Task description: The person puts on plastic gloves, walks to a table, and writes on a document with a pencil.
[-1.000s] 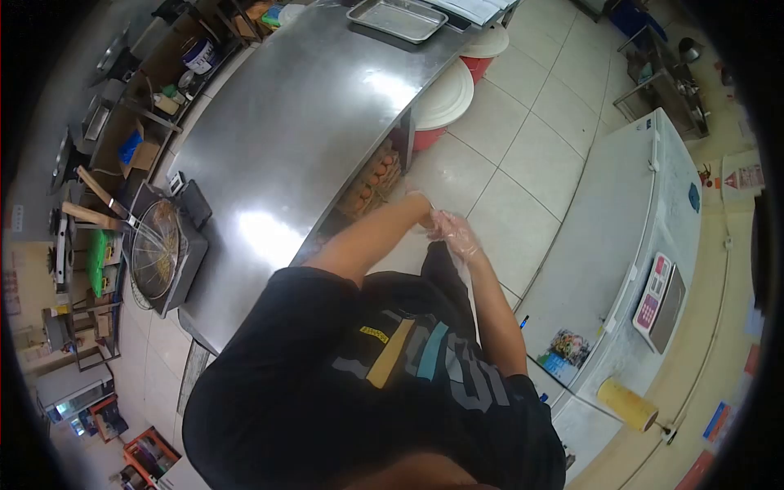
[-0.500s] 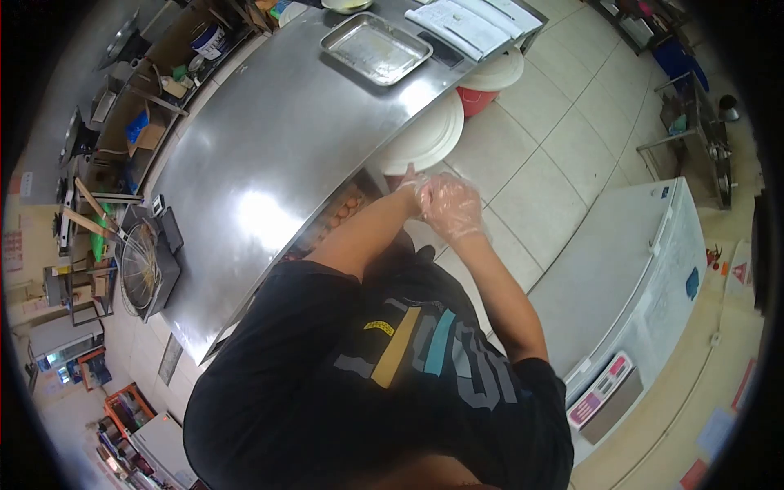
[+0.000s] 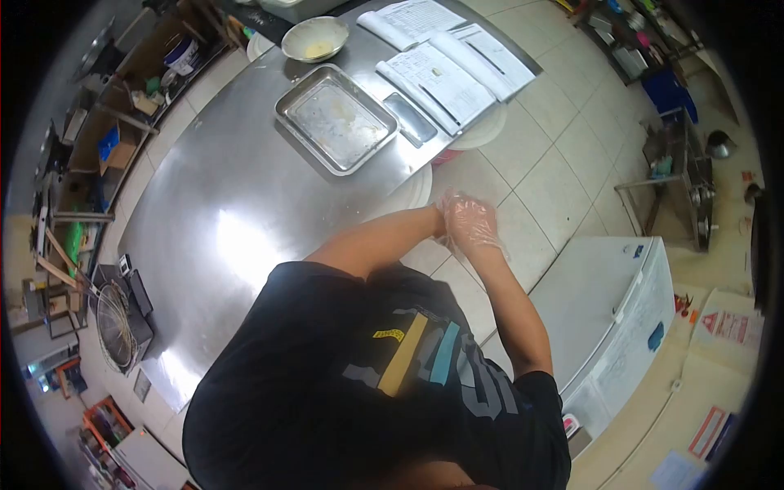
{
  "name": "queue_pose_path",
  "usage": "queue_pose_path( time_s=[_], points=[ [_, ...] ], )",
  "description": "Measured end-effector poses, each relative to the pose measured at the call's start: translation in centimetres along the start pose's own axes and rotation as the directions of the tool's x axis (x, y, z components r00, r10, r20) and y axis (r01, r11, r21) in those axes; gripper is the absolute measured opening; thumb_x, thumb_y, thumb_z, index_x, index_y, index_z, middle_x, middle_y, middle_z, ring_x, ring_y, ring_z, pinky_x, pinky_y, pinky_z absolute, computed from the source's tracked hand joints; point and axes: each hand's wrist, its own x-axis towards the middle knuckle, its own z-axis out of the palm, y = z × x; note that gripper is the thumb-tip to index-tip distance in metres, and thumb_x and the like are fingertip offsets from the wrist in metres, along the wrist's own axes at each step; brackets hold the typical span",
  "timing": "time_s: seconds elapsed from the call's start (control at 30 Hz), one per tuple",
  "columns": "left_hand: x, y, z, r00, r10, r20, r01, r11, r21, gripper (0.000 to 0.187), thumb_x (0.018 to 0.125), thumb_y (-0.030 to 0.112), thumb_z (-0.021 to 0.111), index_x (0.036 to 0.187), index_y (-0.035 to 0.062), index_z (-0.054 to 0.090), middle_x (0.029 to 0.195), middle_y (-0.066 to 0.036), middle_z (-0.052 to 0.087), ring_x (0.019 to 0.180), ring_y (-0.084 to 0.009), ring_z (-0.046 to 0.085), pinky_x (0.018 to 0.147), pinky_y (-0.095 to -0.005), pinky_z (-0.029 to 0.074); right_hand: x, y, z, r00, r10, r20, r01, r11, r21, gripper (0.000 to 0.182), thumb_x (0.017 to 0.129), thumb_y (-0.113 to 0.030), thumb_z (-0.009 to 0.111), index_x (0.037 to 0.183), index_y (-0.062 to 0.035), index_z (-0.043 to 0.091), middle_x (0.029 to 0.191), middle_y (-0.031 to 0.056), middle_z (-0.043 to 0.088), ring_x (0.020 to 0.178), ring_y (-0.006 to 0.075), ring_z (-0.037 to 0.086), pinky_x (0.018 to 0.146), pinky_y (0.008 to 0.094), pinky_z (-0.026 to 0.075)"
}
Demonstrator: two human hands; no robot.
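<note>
My right hand (image 3: 474, 222), in a clear plastic glove, is up in front of my chest, past the near edge of the steel table (image 3: 237, 163). Its fingers are curled over my left hand (image 3: 445, 222), which is mostly hidden behind it. Loose clear plastic shows around both hands and wrists. Whether the left fingers are open or closed is not visible, nor exactly what the right fingers grip. A metal tray (image 3: 339, 122) lies on the table beyond my hands.
A bowl (image 3: 315, 39), open notebooks (image 3: 437, 82) and a dark phone (image 3: 409, 117) are on the table's far part. A white lidded bin is partly under its edge. To the right stands a white freezer (image 3: 596, 302); a wire strainer (image 3: 116, 327) is at the left.
The view has shifted, bringing the bowl and more of the notebooks into sight. My hands remain together, and the left fingers that showed before are now hidden. The eggs below the table edge are out of sight.
</note>
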Motion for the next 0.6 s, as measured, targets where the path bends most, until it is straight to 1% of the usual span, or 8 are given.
queue_pose_path(
  time_s=[0.13, 0.23, 0.27, 0.33, 0.43, 0.47, 0.53, 0.6],
  points=[
    [0.7, -0.6, -2.4, 0.983, -0.072, -0.168, -0.027, 0.854, -0.52, 0.097, 0.089, 0.084, 0.033, 0.165, 0.0243, 0.018, 0.168, -0.019, 0.02, 0.157, -0.0415, 0.013, 0.121, -0.0703, 0.007, 2.1, -3.1, -1.6, 0.979, -0.167, -0.114, 0.15, 0.978, -0.144, 0.027, 0.099, -0.033, 0.058, 0.098, -0.0094, 0.07, 0.087, 0.0155, 0.072, 0.083, 0.0335, 0.072, 0.073, 0.05, 0.054],
    [1.1, 0.3, -4.6, 0.939, -0.148, -0.312, -0.174, 0.578, -0.797, 0.098, 0.089, 0.086, 0.029, 0.166, 0.0253, 0.016, 0.169, -0.02, 0.016, 0.157, -0.0417, 0.012, 0.121, -0.0698, 0.007, 2.3, -4.9, -5.5, 0.853, -0.341, -0.394, 0.382, 0.924, 0.026, 0.026, 0.097, -0.033, 0.062, 0.095, -0.0076, 0.068, 0.087, 0.0154, 0.072, 0.08, 0.034, 0.071, 0.071, 0.0509, 0.053],
    [1.3, 0.6, -5.7, 0.915, -0.173, -0.366, -0.246, 0.481, -0.841, 0.099, 0.089, 0.087, 0.028, 0.166, 0.0257, 0.015, 0.17, -0.02, 0.015, 0.157, -0.0418, 0.011, 0.121, -0.0697, 0.007, 2.2, -4.6, -7.2, 0.929, -0.228, -0.291, 0.281, 0.948, 0.152, 0.025, 0.096, -0.032, 0.064, 0.096, -0.0069, 0.067, 0.088, 0.016, 0.071, 0.079, 0.035, 0.07, 0.071, 0.051, 0.053],
    [1.8, 1.7, -8.4, 0.849, -0.226, -0.477, -0.397, 0.321, -0.86, 0.099, 0.09, 0.088, 0.025, 0.166, 0.0264, 0.013, 0.17, -0.021, 0.013, 0.157, -0.042, 0.01, 0.121, -0.0694, 0.007, 2.8, -3.4, -9.5, 0.999, -0.024, -0.024, 0.031, 0.939, 0.344, 0.026, 0.095, -0.031, 0.067, 0.098, -0.0054, 0.065, 0.091, 0.0172, 0.071, 0.079, 0.0368, 0.069, 0.07, 0.0511, 0.052],
    [0.7, 5.2, -13.8, 0.705, -0.35, -0.617, -0.594, 0.184, -0.783, 0.1, 0.09, 0.091, 0.021, 0.167, 0.0274, 0.01, 0.171, -0.021, 0.01, 0.158, -0.0422, 0.009, 0.121, -0.069, 0.007, 5.8, -0.3, -6.7, 0.996, -0.03, -0.08, 0.048, 0.971, 0.236, 0.025, 0.094, -0.027, 0.068, 0.1, -0.0037, 0.062, 0.089, 0.0181, 0.069, 0.077, 0.0391, 0.067, 0.068, 0.0516, 0.052],
    [-1.2, 7.7, -15.5, 0.657, -0.434, -0.616, -0.623, 0.147, -0.768, 0.101, 0.089, 0.091, 0.024, 0.167, 0.0278, 0.008, 0.171, -0.023, 0.011, 0.158, -0.0418, 0.008, 0.123, -0.0654, 0.004, 7.0, 0.7, -5.7, 0.982, -0.124, -0.139, 0.159, 0.949, 0.274, 0.024, 0.094, -0.026, 0.067, 0.101, -0.0038, 0.062, 0.089, 0.0181, 0.068, 0.077, 0.0393, 0.067, 0.069, 0.0516, 0.052],
    [-1.5, 5.4, -16.8, 0.587, -0.284, -0.758, -0.695, 0.304, -0.652, 0.102, 0.089, 0.091, 0.023, 0.167, 0.0264, 0.012, 0.171, -0.022, 0.011, 0.158, -0.0406, 0.005, 0.122, -0.0665, 0.001, 10.0, 2.5, -4.5, 0.912, -0.295, -0.284, 0.381, 0.866, 0.324, 0.022, 0.095, -0.024, 0.064, 0.103, -0.004, 0.06, 0.089, 0.0182, 0.067, 0.079, 0.0398, 0.066, 0.07, 0.0516, 0.052],
    [-1.9, 5.0, -18.0, 0.543, -0.231, -0.807, -0.759, 0.276, -0.59, 0.105, 0.087, 0.093, 0.023, 0.166, 0.0242, 0.016, 0.171, -0.021, 0.012, 0.159, -0.0391, 0.002, 0.122, -0.066, -0.003, 11.5, 4.0, -4.9, 0.817, -0.473, -0.332, 0.562, 0.782, 0.27, 0.019, 0.095, -0.021, 0.062, 0.103, -0.0041, 0.06, 0.088, 0.0186, 0.067, 0.077, 0.0404, 0.066, 0.068, 0.0521, 0.052]
  ],
)
